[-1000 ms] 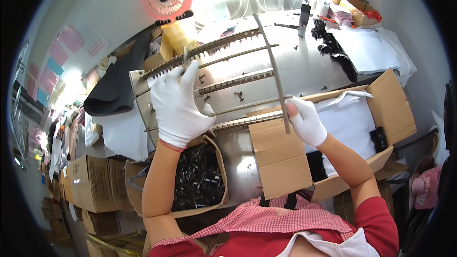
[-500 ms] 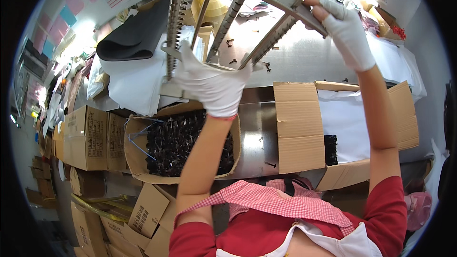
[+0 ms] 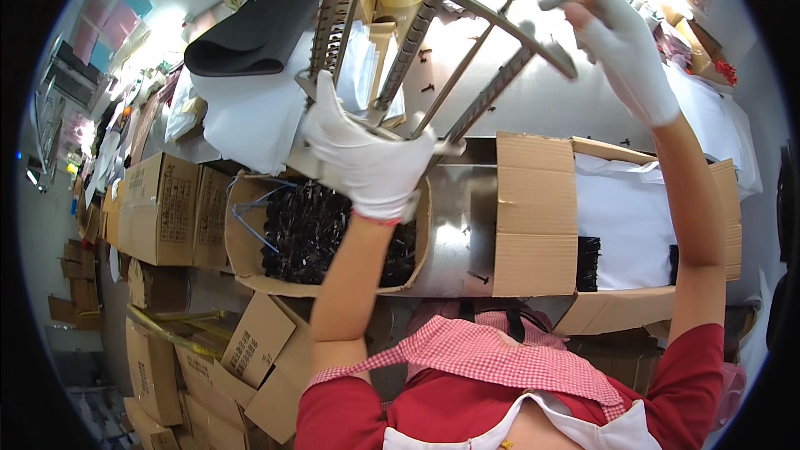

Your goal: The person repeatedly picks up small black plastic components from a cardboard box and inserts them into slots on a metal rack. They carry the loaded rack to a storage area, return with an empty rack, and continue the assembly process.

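Grey metal rack of toothed bars (image 3: 433,75) held raised over steel bench (image 3: 467,208), tilted. L white-gloved hand (image 3: 367,158) clamps rack's near-left end, fingers wrapped tight. R white-gloved hand (image 3: 621,46) grips far-right frame bar, fingers curled round it. Open cardboard box of small black parts (image 3: 325,233) sits below L hand. Box w/ white liner (image 3: 633,217) at right.

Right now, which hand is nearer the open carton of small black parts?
Left. The left hand grips the metal rack just above the carton; the right hand holds the rack's far upper end.
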Demonstrator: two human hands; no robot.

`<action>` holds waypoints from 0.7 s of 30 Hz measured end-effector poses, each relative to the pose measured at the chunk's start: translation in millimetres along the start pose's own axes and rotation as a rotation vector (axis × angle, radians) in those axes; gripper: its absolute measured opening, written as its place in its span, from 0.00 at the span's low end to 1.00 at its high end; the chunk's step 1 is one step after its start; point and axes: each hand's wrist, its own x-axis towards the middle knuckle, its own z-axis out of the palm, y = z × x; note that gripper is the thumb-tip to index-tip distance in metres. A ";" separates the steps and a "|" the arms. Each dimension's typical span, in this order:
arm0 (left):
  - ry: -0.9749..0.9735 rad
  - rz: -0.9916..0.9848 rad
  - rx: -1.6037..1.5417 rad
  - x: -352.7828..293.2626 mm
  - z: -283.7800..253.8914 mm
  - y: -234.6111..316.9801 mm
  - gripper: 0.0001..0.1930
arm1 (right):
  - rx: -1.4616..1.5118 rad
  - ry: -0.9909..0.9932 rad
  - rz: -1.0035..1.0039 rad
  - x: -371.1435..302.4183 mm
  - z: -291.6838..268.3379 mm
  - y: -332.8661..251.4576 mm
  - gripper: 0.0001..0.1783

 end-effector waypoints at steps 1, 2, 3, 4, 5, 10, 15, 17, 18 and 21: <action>-0.093 0.002 -0.026 1.9 -21.5 -10.8 0.56 | 0.056 0.003 0.090 -11.8 -6.8 10.5 0.13; -0.179 0.042 -0.003 5.4 -38.2 -23.4 0.54 | 0.018 -0.007 0.233 -20.9 -16.2 20.3 0.13; -0.269 0.042 -0.034 7.3 -55.1 -43.5 0.53 | 0.042 0.028 0.323 -25.1 -19.1 32.8 0.13; -0.371 0.077 -0.016 12.8 -68.8 -59.6 0.52 | 0.054 0.075 0.420 -31.0 -25.6 45.4 0.14; -0.474 0.113 0.007 17.9 -82.8 -73.5 0.52 | 0.119 0.171 0.477 -36.7 -23.4 65.6 0.14; -0.683 0.214 0.255 11.5 -121.4 -118.8 0.50 | 0.747 0.685 0.852 -41.7 -16.6 192.4 0.09; -0.769 0.264 0.258 4.1 -140.7 -114.2 0.49 | 0.533 -0.203 0.943 -14.0 130.2 81.0 0.18; -0.790 0.283 0.204 0.7 -137.7 -111.9 0.48 | 0.643 -0.503 0.979 -8.2 162.9 26.8 0.17; -0.813 0.286 0.178 -0.1 -136.0 -110.6 0.48 | 0.596 -0.523 0.841 -12.5 180.3 20.9 0.17; -0.861 0.247 0.137 -5.6 -142.4 -122.4 0.49 | 0.403 -0.561 0.676 -16.8 188.2 18.4 0.16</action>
